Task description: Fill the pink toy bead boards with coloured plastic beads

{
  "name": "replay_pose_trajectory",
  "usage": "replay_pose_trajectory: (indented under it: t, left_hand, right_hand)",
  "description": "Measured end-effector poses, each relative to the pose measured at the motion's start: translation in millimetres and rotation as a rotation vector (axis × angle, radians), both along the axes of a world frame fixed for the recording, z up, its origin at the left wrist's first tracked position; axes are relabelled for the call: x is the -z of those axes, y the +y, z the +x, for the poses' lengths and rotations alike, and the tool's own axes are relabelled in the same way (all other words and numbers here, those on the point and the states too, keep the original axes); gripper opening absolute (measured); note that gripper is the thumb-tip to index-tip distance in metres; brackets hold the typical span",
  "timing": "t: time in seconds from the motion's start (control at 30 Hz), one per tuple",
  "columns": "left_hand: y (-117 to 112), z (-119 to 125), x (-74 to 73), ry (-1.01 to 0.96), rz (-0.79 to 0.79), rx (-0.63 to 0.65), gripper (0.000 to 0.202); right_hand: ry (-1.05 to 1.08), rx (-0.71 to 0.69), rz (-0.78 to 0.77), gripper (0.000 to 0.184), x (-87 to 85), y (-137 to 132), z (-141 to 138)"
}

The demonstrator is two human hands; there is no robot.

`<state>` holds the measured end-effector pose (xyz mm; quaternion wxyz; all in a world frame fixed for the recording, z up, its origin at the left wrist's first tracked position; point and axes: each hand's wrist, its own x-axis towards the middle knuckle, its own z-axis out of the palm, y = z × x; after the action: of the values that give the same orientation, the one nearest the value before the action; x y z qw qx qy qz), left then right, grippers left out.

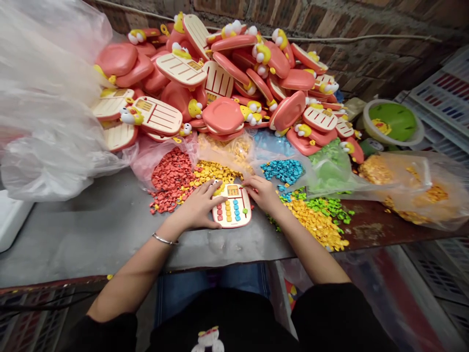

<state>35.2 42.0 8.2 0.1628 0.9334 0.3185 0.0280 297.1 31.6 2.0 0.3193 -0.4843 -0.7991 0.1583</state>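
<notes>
Partly filled with coloured keys, a cream toy calculator panel [232,208] lies between the hands, the left hand [198,205] half-open and gripping its edge, the right hand [261,192] pinched at its far corner, any held key hidden.

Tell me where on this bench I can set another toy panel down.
The widest free patch is the grey metal bench top left of the left hand, bordered by the red buttons and the plastic bag. A narrower strip runs in front of the toy panel. It's crowded right of the right hand, with button piles, and behind, with pink toy cases.
</notes>
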Motion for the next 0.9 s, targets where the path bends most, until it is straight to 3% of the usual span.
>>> replay_pose_trajectory:
  t: [0.2,0.37,0.5,0.63,0.67,0.77,0.9]
  left_hand:
    - [0.3,-0.5,1.1,-0.019,-0.002,0.001,0.078]
    - [0.2,0.4,-0.4,-0.005,0.006,-0.006,0.078]
    - [0.2,1.0,-1.1,0.001,0.005,-0.003,0.078]
    - [0.3,0.5,-0.7,-0.004,-0.001,-0.009,0.078]
    - [0.4,0.4,-0.5,-0.005,-0.001,-0.008,0.078]
    - [0.6,0.3,-0.5,-0.009,-0.002,-0.004,0.077]
    - [0.7,0.7,-1.3,-0.005,-0.007,-0.005,0.077]
  right_hand:
    - [-0.116,-0.001,0.019,0.017,16.8,10.2,-3.8]
    - [-0.129,-0.033,0.041,0.021,19.1,8.1,-1.5]
    - [-0.152,-0.092,0.005,0.019,6.6,7.3,-4.0]
    - [-0.122,-0.274,-0.232,0.019,-20.6,-8.9,16.5]
    - [-0.088,-0.243,-0.251,0.021,-26.0,-14.4,26.1]
    - [-0.088,0.024,-0.188,0.023,-28.5,-29.1,57.6]
    - [-0.359,0.156,-0.182,0.011,-2.2,-40.6,81.7]
